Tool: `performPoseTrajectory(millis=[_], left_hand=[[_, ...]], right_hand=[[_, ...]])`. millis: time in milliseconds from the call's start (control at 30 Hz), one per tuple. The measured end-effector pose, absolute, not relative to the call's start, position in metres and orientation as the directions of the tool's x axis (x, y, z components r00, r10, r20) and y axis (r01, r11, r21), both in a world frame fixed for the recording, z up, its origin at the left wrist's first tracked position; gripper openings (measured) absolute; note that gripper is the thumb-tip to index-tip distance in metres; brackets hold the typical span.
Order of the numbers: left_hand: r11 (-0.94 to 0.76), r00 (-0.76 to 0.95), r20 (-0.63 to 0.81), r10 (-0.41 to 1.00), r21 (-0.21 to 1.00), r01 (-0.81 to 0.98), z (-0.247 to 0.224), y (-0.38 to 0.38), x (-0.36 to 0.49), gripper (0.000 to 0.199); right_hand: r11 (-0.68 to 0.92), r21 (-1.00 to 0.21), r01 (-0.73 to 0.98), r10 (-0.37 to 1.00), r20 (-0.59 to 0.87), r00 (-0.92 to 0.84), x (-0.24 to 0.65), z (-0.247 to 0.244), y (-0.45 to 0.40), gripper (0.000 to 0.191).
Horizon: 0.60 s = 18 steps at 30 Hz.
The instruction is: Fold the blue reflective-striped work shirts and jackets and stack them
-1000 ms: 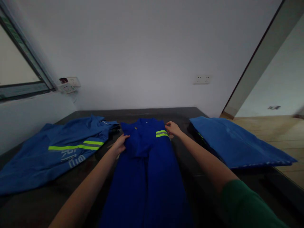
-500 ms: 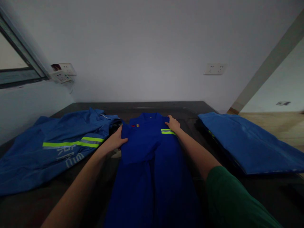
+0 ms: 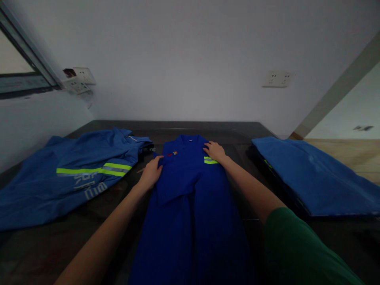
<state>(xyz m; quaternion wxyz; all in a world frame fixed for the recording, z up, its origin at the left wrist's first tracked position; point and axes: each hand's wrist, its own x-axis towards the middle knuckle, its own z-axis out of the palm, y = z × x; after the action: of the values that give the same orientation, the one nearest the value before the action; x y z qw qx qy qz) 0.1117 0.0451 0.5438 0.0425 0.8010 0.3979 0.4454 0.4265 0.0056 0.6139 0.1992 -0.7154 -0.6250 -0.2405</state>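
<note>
A royal blue garment point(image 3: 181, 174) lies lengthwise on a dark table point(image 3: 237, 127), its collar toward the wall and two long legs toward me. It has a small red and yellow emblem and a yellow-green reflective stripe point(image 3: 210, 160). My left hand point(image 3: 152, 172) touches the garment's left edge near the emblem, fingers bent over the cloth. On the right shoulder, just above the stripe, my right hand point(image 3: 214, 151) rests with its fingers spread.
At the left lies a rumpled blue garment point(image 3: 89, 158) with yellow-green and grey stripes and lettering. A folded blue garment pile point(image 3: 314, 174) is at the right. Wall sockets point(image 3: 277, 79) are above the table's back edge.
My left hand has shifted inward over the garment's edge. My right hand has let go of the shoulder edge and now lies on the cloth with fingers spread. The view has shifted slightly.
</note>
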Motion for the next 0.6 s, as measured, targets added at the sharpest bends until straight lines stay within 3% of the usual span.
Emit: performPoseTrajectory(millis=[100, 300, 467, 600], left_hand=[[-0.68, 0.272, 0.702, 0.659, 0.401, 0.613, 0.544, 0.047, 0.114, 0.038], [-0.688, 0.237, 0.744, 0.625, 0.381, 0.617, 0.572, 0.038, 0.096, 0.036], [-0.553, 0.242, 0.674, 0.698, 0.292, 0.781, 0.576, 0.023, 0.09, 0.049], [-0.545, 0.281, 0.757, 0.589, 0.116, 0.83, 0.573, -0.009, 0.098, 0.054]], right_hand=[[-0.163, 0.006, 0.987, 0.801, 0.585, 0.129, 0.427, 0.602, 0.008, 0.048], [-0.162, 0.018, 0.987, 0.684, 0.723, 0.1, 0.418, 0.603, -0.005, 0.044], [-0.032, 0.107, 0.994, 0.711, 0.702, -0.053, 0.399, 0.597, -0.028, 0.038], [0.202, 0.229, 0.952, 0.661, 0.686, -0.306, 0.376, 0.585, -0.069, 0.031]])
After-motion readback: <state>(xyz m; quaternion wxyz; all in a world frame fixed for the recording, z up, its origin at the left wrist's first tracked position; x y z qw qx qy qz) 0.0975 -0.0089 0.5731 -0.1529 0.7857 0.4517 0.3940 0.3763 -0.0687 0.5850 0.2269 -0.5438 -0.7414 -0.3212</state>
